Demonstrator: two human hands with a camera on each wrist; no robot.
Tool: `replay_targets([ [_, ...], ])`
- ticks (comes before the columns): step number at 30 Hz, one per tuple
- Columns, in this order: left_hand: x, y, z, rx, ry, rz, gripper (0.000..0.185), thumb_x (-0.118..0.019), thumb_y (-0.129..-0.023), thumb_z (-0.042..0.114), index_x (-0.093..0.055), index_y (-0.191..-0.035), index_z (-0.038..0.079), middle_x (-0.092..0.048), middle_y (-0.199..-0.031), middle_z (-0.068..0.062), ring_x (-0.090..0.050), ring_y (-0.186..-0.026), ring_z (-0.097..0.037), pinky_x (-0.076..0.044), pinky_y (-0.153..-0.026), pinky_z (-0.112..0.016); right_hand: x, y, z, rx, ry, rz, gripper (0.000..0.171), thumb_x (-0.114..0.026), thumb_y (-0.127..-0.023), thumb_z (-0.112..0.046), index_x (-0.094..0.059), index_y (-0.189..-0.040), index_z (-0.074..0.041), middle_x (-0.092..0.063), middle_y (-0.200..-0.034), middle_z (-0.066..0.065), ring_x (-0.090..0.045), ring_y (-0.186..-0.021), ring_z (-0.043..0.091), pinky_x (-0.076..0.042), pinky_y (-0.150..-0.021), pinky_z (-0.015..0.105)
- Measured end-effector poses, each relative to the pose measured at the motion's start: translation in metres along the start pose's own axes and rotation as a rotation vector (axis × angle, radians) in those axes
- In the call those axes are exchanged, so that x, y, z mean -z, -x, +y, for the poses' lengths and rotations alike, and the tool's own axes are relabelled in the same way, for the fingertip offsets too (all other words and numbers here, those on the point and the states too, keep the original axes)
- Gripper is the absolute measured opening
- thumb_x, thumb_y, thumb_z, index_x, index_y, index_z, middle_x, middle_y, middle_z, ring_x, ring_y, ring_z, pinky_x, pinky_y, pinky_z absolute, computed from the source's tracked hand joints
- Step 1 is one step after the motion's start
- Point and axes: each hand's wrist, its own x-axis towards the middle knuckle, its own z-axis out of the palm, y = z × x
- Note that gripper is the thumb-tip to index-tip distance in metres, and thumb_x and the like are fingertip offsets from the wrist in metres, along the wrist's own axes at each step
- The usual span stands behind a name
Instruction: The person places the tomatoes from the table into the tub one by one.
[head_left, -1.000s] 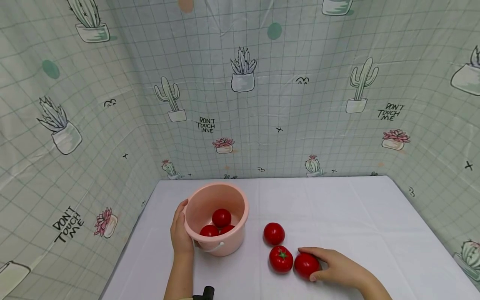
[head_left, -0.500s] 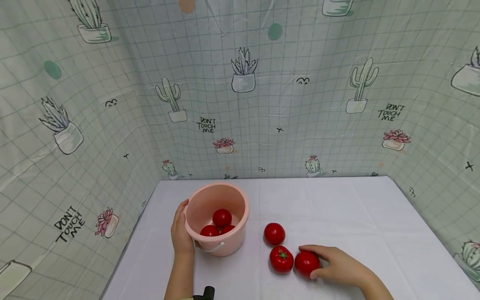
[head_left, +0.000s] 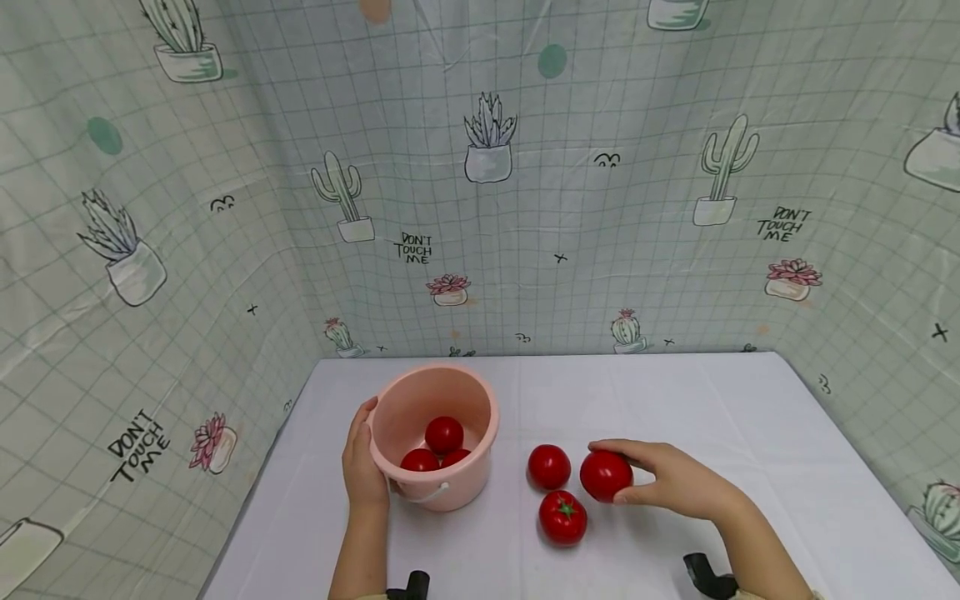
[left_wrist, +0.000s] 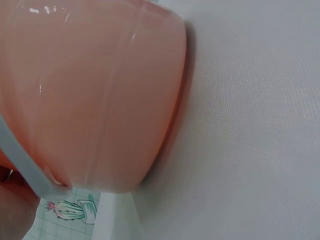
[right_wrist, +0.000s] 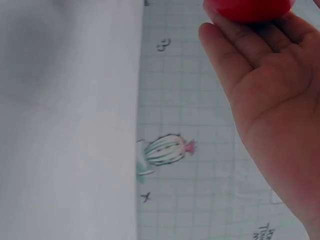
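A pink bucket [head_left: 471,479] with a pale handle stands at the left of the white table, several red tomatoes [head_left: 444,434] visible inside it. My left hand [head_left: 364,467] holds the bucket by its left side, fingertips near the rim. In the left wrist view the bucket wall [left_wrist: 100,90] fills much of the picture, and only part of that hand shows low at the left. My right hand [head_left: 675,479] grips a tomato [head_left: 606,477] between thumb and fingers, raised above the table. Two more tomatoes lie between bucket and hand: one farther back [head_left: 549,467], one nearer with a green stem [head_left: 562,518].
A white cloth covers the table [head_left: 675,400]. Behind it and at both sides hangs a gridded curtain [head_left: 555,208] printed with cacti. Dark straps [head_left: 708,575] show at the wrists.
My right hand has lifted the tomato off the table and carried it up and away from me, apart from the stemmed one. The left hand and bucket have stayed put.
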Motion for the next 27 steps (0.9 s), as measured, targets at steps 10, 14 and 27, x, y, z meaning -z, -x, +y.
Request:
replay_targets([
  [10,0.001,-0.002,-0.002,-0.006,-0.004,-0.009,0.039,-0.033,-0.106,0.043,-0.056,-0.135,0.036,-0.056,-0.141,0.016,-0.046,-0.133,-0.006,-0.045,-0.108,-0.03,0.037,-0.037,-0.024,0.077,0.0,-0.005,0.066,-0.073,-0.084,-0.05,-0.05,-0.143,-0.03,-0.062,-0.134,-0.005,-0.061,-0.116,0.017,-0.055,-0.089,0.028],
  [14,0.002,-0.002,-0.003,-0.009,-0.008,-0.009,0.039,-0.032,-0.106,0.043,-0.056,-0.136,0.036,-0.055,-0.141,0.016,-0.046,-0.133,-0.006,-0.046,-0.104,-0.023,0.05,-0.055,-0.036,0.107,0.026,-0.004,0.068,-0.073,-0.083,-0.052,-0.049,-0.143,-0.033,-0.059,-0.138,-0.009,-0.06,-0.119,0.014,-0.054,-0.095,0.034],
  [27,0.003,-0.004,-0.007,-0.025,-0.029,0.001,0.039,-0.034,-0.106,0.043,-0.056,-0.137,0.035,-0.056,-0.139,0.017,-0.047,-0.13,-0.005,-0.046,-0.099,-0.016,0.072,-0.122,-0.078,0.167,-0.092,-0.203,0.06,-0.076,-0.084,-0.04,-0.052,-0.139,-0.042,-0.056,-0.14,-0.012,-0.051,-0.132,0.017,-0.046,-0.107,0.049],
])
